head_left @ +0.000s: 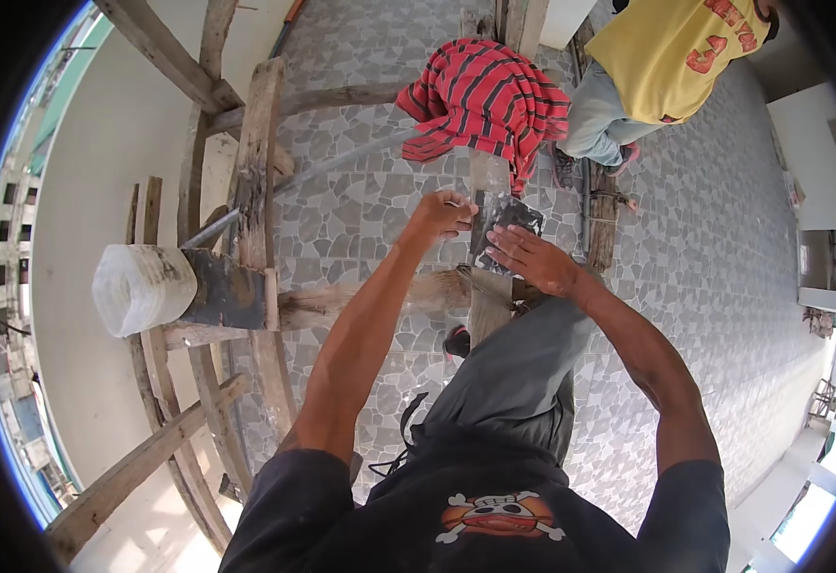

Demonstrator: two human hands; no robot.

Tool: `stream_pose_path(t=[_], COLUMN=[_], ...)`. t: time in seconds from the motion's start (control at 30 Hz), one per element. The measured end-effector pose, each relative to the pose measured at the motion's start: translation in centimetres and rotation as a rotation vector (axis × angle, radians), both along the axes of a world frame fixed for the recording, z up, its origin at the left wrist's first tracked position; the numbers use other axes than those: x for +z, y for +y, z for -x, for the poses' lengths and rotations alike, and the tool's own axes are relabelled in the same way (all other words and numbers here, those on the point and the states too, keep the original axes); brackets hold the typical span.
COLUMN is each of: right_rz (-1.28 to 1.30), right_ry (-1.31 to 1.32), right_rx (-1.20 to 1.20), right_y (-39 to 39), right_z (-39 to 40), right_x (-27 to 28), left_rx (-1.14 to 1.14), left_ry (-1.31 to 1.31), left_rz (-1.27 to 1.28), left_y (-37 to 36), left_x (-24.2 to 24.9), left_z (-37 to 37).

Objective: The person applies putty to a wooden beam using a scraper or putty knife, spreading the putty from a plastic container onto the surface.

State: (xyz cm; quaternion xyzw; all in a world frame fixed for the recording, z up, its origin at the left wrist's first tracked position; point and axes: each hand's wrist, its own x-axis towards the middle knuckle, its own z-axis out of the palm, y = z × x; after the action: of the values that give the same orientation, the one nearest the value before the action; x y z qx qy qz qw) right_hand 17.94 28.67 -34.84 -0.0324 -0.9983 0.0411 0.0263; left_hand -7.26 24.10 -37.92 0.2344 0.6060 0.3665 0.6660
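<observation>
A dark flat panel [519, 212] with pale smears lies on top of an upright wooden post in front of me. My right hand [533, 260] rests flat across its lower part, fingers stretched out. At the panel's left edge is my left hand [445, 216], its fingers loosely bent and apart, fingertips right by the edge. Just beyond the panel, a red and black striped cloth [487, 100] is draped over the timber. Below, a wooden crossbeam [380, 298] meets the post, with a tie wrapped near the joint.
Timber scaffolding [260, 172] stands at the left, carrying a dark board [236, 288] and a roll of clear plastic [143, 289]. A metal pipe [342, 160] slants behind it. A person in a yellow shirt [671, 62] stands at the upper right on the stone-patterned floor [685, 277].
</observation>
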Motion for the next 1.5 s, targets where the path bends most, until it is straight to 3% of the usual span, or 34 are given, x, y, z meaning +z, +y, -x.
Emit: stream_pose_path(t=[0.1,0.4,0.5,0.6,0.9,1.0,1.1,1.2,1.4,1.5], right_rz=[-0.066,-0.201,-0.189,-0.173,-0.187,-0.168,-0.207,-0.136,-0.192,-0.204], right_ry=[0.049,-0.008,-0.04,-0.041,0.005,0.01,-0.034,-0.002,0.04,0.005], right_rx=[-0.177,-0.321,-0.351,-0.346,-0.318,-0.299,-0.32,-0.312,-0.343,-0.336], right_y=[0.3,-2.2,-3.6,-4.4,-5.0,-4.9,-4.8,-4.7,-4.6,-4.4], right_z=[0.2,0.7,0.9,0.8,0.5,0.2,0.3,0.1,-0.1,-0.2], right_x=[-0.9,-0.7,-0.6,-0.5,-0.9,-1.1,-1.3,-0.9,-0.7,-0.8], left_rx=[0.03,0.101,0.12,0.084,0.081,0.092,0.083,0.06,0.085,-0.011], left_ry=[0.026,0.59,0.672,0.514,0.898,0.868,0.997,0.774,0.714,0.763], left_rz=[-0.019,-0.311,-0.387,-0.295,-0.421,-0.43,-0.483,-0.35,-0.517,-0.627], left_y=[0.0,-3.4,-3.4,-2.9,-1.5,-1.9,-2.7,-2.8,-2.2,-0.9], left_x=[-0.1,-1.4,-2.8,-2.3,0.2,0.6,1.3,1.8,0.8,0.9], left_z=[-0.2,-3.9,-3.8,-3.2,-4.0,-4.2,-5.0,-4.6,-3.9,-2.4])
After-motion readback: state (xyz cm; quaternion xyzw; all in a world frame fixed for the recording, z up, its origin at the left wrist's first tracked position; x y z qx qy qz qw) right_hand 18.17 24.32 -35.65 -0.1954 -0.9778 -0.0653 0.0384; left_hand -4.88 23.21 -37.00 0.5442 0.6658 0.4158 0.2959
